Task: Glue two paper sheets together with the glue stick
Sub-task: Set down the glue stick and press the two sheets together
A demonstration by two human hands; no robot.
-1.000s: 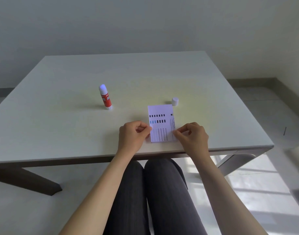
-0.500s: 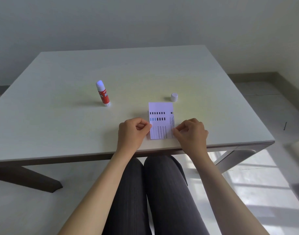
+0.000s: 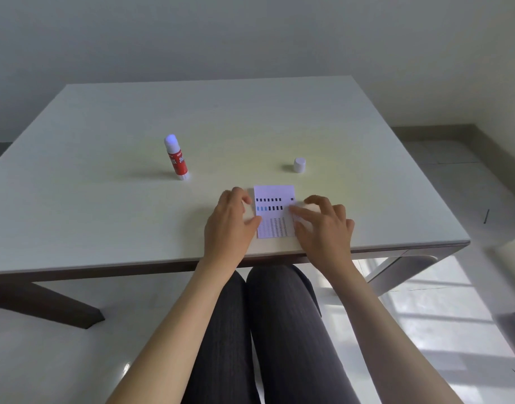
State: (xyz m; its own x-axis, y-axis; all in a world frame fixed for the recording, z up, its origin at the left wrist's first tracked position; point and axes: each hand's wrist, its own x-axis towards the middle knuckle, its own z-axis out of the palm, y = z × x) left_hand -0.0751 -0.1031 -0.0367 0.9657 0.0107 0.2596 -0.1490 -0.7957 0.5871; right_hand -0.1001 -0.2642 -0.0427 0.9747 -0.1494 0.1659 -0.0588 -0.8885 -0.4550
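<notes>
1. A small white rectangular paper sheet printed with black and blue bars and dotted columns [image 3: 273, 211] lies flat near the front edge of the pale, smooth-topped table [image 3: 104, 217]. Whether a second sheet lies under it cannot be told.
2. The left hand [image 3: 231, 225] sits at the sheet's left edge, fingers spread loosely and curved, the thumb tip touching the paper's left margin; it clamps nothing.
3. The right hand [image 3: 323, 225] covers the sheet's right edge, fingers apart and extended, with fingertips [image 3: 294, 211] lying on the printed face.
4. The red-labelled glue stick with white body and uncovered pale tip [image 3: 176, 157] stands upright, slightly tilted in this wide view, well apart from the sheet, to the left and farther back.
5. The small white cylindrical cap [image 3: 299, 165] stands by itself just beyond the sheet's far right corner, close to it but not touching.
6. Nothing lies between the hands and the glue stick or the cap; the tabletop around them is bare.
7. Below the table edge are the person's knees in dark grey ribbed trousers [image 3: 268, 330], a dark table leg [image 3: 46, 304] at left, and a sunlit glossy floor [image 3: 443, 316] at right.
</notes>
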